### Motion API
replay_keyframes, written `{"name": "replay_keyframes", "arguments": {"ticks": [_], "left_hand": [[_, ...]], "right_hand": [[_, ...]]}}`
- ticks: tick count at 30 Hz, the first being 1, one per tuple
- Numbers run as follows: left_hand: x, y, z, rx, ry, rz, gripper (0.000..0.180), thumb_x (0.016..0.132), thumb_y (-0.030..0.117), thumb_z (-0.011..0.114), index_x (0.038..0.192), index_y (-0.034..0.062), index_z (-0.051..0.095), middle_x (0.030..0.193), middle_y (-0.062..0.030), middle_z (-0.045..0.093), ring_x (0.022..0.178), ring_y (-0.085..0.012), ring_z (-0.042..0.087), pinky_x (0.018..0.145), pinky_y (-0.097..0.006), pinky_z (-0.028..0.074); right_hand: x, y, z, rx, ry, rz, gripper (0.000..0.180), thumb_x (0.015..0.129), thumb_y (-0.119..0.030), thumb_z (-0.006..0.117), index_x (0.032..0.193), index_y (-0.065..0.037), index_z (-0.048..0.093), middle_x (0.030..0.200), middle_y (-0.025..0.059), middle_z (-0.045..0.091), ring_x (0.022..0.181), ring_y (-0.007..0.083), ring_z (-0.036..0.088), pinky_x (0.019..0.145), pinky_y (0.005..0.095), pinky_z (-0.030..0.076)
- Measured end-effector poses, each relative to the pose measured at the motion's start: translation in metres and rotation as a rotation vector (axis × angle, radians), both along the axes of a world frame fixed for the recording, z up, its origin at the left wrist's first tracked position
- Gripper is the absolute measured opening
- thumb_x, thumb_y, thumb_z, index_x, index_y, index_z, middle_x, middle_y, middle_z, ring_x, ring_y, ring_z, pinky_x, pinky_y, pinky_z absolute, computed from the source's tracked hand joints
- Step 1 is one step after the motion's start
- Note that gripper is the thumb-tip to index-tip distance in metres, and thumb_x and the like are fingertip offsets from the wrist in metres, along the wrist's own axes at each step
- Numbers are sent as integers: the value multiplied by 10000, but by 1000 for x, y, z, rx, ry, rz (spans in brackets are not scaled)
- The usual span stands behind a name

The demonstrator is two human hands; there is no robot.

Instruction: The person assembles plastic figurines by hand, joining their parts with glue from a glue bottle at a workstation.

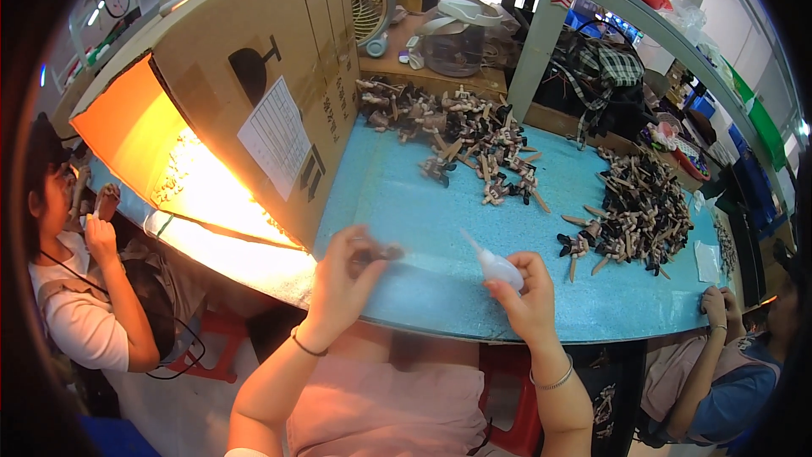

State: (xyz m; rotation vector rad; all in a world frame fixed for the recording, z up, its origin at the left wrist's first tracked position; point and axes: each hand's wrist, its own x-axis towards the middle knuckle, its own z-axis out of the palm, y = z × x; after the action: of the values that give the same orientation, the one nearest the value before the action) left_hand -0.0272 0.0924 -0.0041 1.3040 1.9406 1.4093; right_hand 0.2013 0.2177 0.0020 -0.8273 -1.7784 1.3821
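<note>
My left hand (342, 275) pinches a small dark part (390, 252) over the near side of the blue tabletop (397, 203); motion blur hides what kind of part it is. In my right hand (531, 296) is a white squeeze bottle (499, 268), gripped by its body, its thin pointed nozzle tilted up and to the left. A gap separates the nozzle from the dark part. Beyond my hands lies a heap of small toy-like figures (503, 148) in beige, brown and black. A larger heap of similar figures (647, 211) spreads at the right.
A tall cardboard box (279, 25) stands left of my hands, with bright orange light inside it. Behind the table are a fan (370, 4) and a clear plastic jug (457, 42). A metal post (545, 42) rises at the far edge. People sit at both sides.
</note>
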Motion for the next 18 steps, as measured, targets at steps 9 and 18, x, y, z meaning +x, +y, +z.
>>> {"name": "replay_keyframes", "arguments": {"ticks": [9, 18], "left_hand": [[14, -36, 4, 494, 327, 26, 346, 722, -126, 625, 1005, 11, 480, 1074, -183, 568, 866, -193, 604, 754, -293, 501], [20, -46, 22, 571, 688, 97, 404, 622, -66, 693, 933, 82, 480, 1020, -152, 597, 851, -299, 606, 705, -365, 491]], "right_hand": [[-11, -35, 38, 358, 384, -188, 499, 742, -459, 731, 902, -44, 506, 749, 35, 499, 635, 119, 455, 578, 242, 367], [5, -67, 75, 736, 248, 29, 459, 645, -371, 791, 935, -98, 563, 692, -2, 532, 567, 154, 479, 525, 296, 359]]}}
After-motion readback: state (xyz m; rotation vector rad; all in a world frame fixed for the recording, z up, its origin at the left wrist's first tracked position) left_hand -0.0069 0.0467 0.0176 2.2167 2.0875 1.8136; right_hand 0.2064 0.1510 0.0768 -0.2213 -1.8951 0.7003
